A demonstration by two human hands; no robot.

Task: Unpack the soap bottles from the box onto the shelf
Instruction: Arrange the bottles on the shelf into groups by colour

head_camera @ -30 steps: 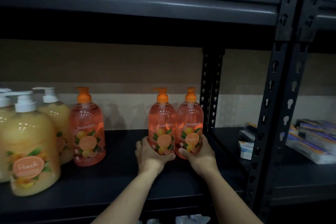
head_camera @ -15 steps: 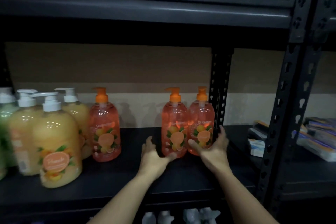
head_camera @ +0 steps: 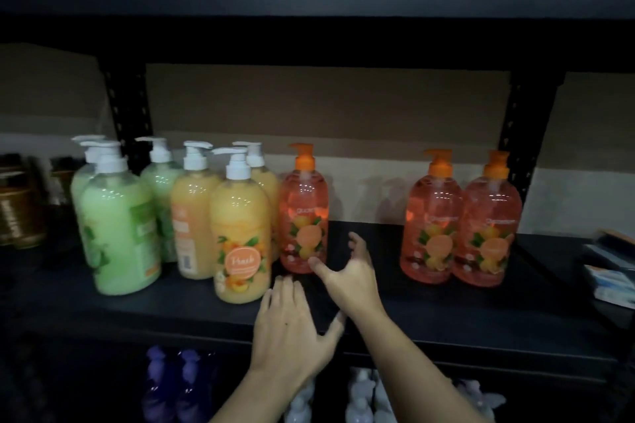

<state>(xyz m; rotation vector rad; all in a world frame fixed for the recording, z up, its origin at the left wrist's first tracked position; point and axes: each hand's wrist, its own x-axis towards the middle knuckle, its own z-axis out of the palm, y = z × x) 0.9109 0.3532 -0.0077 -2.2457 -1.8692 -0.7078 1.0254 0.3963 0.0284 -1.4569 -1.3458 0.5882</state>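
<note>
Hovering over the front edge of the dark shelf (head_camera: 446, 312), the left hand (head_camera: 292, 330) is open, its fingers straight and spread, and it holds nothing. The right hand (head_camera: 347, 271) is further in over the shelf, also open and without anything in it. Its fingers are loosely curved and its thumb is stretched toward the base of a single orange soap bottle (head_camera: 304, 216). I cannot tell if the thumb touches the bottle or is only just beside it.

This bottle stands upright just to the left of the right hand and behind the left hand. A pair of orange soap bottles (head_camera: 458, 227) stands upright, side by side, well apart to the right of both hands. To the left of the single bottle stand the peach soap bottles (head_camera: 240, 240) with white pumps, and further left the green soap bottles (head_camera: 120, 233). Below the shelf, purple bottles (head_camera: 171, 385) and white bottles (head_camera: 360, 395) appear dimly.
</note>
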